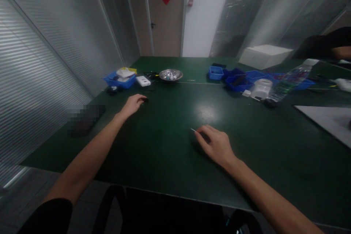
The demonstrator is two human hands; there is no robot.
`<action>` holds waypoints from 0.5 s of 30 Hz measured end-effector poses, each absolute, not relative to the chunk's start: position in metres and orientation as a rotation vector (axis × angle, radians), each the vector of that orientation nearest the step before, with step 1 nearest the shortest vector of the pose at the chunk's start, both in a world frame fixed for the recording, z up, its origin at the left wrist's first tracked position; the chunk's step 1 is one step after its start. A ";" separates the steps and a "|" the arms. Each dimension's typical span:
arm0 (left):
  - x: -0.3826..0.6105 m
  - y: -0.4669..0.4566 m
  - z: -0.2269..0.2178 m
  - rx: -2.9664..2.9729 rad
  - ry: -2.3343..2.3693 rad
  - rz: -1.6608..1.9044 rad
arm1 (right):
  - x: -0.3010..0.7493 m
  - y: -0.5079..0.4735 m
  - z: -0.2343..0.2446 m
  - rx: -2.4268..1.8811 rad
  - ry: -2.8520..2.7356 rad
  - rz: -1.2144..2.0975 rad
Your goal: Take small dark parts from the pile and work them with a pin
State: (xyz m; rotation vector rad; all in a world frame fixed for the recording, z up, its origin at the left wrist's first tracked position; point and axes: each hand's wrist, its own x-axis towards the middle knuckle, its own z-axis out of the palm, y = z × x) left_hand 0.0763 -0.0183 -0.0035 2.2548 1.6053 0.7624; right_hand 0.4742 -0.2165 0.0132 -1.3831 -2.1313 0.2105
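My right hand (215, 143) rests low over the green table (164, 135), its fingers pinched on a thin pale needle-like piece (193, 129). The piece points left from the fingertips; its exact kind is too small to tell. Farther off to the left, my left hand (133, 105) is closed at the fingertips on a small dark object (146, 100) just above or at the tabletop. Blur hides what that object is. Beyond the left hand lie a white device (143, 81) and a shiny metal bowl (170, 75) with small items inside.
A blue basket (128, 83) with white items stands at the back left. Several blue trays (215, 73), a clear bottle (293, 80), a white box (264, 56) and a grey-white board (326, 119) are on the right. Another person's arm (341, 52) shows at far right.
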 end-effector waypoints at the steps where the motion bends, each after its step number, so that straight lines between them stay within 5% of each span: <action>1: 0.062 -0.012 -0.006 2.228 1.718 0.789 | 0.474 -0.216 0.013 -1.381 -2.134 0.212; 10: 0.007 -0.001 -0.008 2.029 2.047 0.931 | 0.476 -0.215 0.014 -1.379 -2.146 0.210; 15: -0.011 0.009 -0.009 1.919 2.107 0.682 | 0.476 -0.215 0.013 -1.378 -2.141 0.218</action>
